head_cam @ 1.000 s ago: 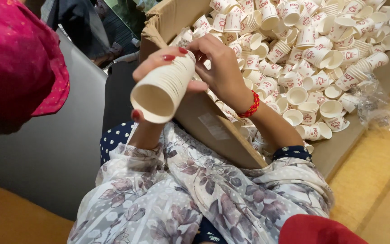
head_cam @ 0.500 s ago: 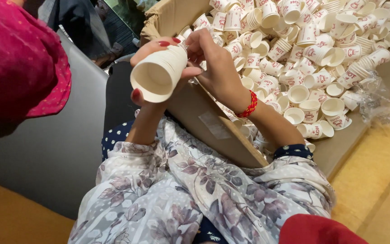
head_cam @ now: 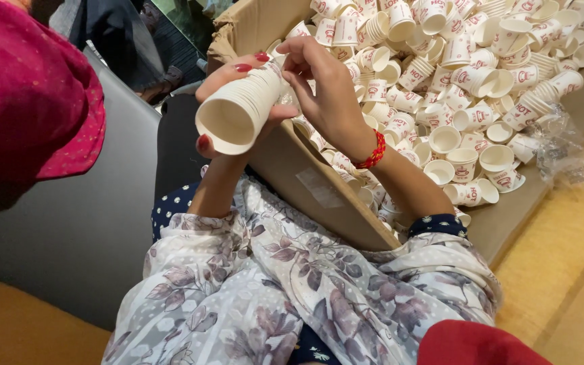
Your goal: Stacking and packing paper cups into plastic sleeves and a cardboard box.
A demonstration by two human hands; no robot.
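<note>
My left hand (head_cam: 228, 101) is wrapped around a nested stack of paper cups (head_cam: 241, 111), gripping it by the wide end with its open mouth tilted down toward me. My right hand (head_cam: 326, 91) is closed on the far, narrow end of the same stack, fingertips pinched at the top cup just beside my left thumb. Compared with a second ago, I have lifted the stack a little and turned it so the mouth faces me more squarely, and my right hand has slid up from the side of the stack to its tip; to me that suggests the last cup is being pressed home or straightened. Beyond my right hand lies the heap of loose printed cups (head_cam: 468, 88), spilling across the cardboard box (head_cam: 319, 186) whose flap runs under my right wrist with its red bracelet (head_cam: 373, 152).
</note>
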